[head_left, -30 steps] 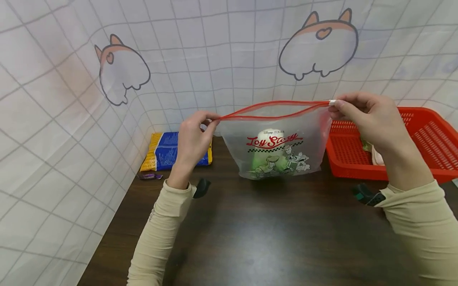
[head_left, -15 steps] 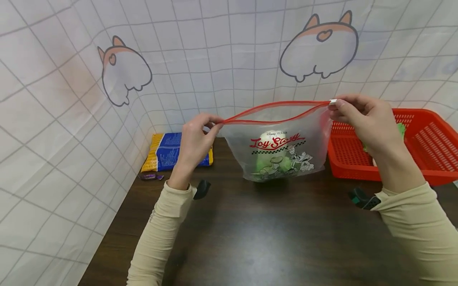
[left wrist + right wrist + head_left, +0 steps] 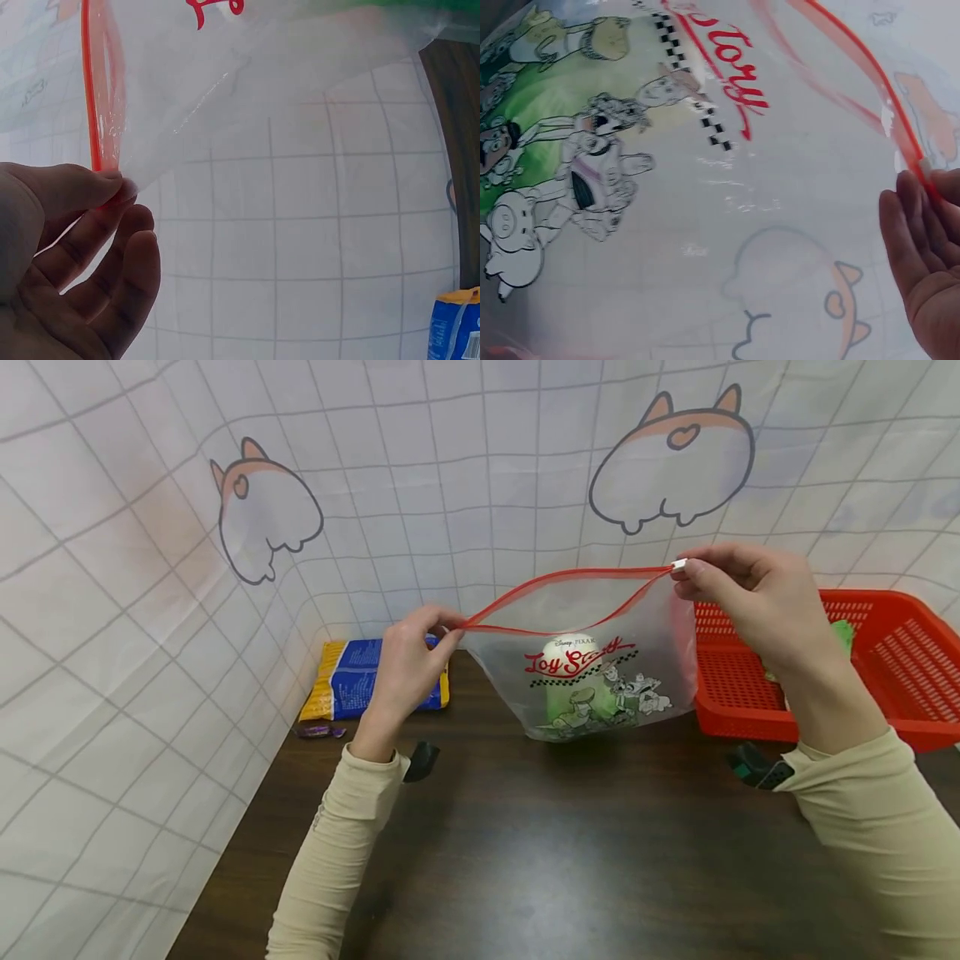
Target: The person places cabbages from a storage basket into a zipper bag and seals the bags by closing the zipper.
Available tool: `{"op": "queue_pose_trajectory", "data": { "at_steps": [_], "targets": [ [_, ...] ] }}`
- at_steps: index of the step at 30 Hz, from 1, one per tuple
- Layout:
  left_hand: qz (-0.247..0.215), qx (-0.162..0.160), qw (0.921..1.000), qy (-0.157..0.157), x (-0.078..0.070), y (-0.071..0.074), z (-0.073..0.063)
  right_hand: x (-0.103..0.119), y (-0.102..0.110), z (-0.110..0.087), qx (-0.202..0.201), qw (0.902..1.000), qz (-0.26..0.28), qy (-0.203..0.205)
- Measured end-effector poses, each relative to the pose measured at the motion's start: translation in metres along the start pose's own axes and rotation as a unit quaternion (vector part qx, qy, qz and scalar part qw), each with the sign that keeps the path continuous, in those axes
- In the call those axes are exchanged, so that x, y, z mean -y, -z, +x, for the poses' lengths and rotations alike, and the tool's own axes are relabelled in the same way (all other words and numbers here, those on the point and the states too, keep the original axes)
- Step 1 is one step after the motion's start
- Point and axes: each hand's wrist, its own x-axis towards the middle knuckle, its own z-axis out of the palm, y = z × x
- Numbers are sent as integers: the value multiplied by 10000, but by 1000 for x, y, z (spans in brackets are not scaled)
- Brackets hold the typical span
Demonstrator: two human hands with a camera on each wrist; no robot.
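Observation:
A translucent zip bag (image 3: 660, 643) with a red-edged mouth and a "Toy Story" print hangs between my hands above the table. Its mouth gapes in the middle. My left hand (image 3: 411, 664) pinches the left top corner between thumb and forefinger; in the left wrist view the other fingers of that hand (image 3: 82, 255) curl loosely below. At the right end, my right hand (image 3: 772, 606) pinches the top corner at the white slider (image 3: 678, 565). Through the plastic shows a rounded green and white thing (image 3: 573, 689); its kind is unclear.
A red plastic basket (image 3: 750, 720) stands at the right, with something leafy green (image 3: 843, 635) partly hidden behind my right arm. At the left lie a blue and yellow packet (image 3: 352, 681) and a small purple wrapper (image 3: 321, 731). A gridded cloth (image 3: 450, 502) hangs behind.
My right hand has shifted left and slightly up, and my left hand has dropped a little. The bag's mouth gapes wider, and the bag tilts lower on the left.

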Motion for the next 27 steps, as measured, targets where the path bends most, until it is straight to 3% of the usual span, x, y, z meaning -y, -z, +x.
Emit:
{"op": "queue_pose_trajectory", "data": {
  "at_steps": [5, 10, 13, 17, 22, 25, 27],
  "targets": [
    [-167, 18, 9997, 173, 2, 5, -1, -1, -9, 6, -41, 9982, 365, 472],
    [-316, -20, 9990, 302, 5, 13, 0, -2, -11, 9, -81, 9978, 518, 400],
    [-536, 139, 9980, 319, 6, 18, 0, -2, -10, 10, -87, 9971, 707, 285],
    [-1089, 968, 9891, 205, 6, 20, 2, -1, -9, 10, -43, 9944, 1019, 266],
    [-1572, 2168, 9626, -423, 1, 19, 7, 2, -12, 11, 173, 9911, 1225, 484],
    [-1721, 2581, 9471, -820, -3, 19, 12, 3, -14, 13, 302, 9879, 1389, 617],
    [-1679, 2757, 9411, -1004, -7, 20, 15, 4, -16, 14, 340, 9877, 1353, 701]
  ]
}}
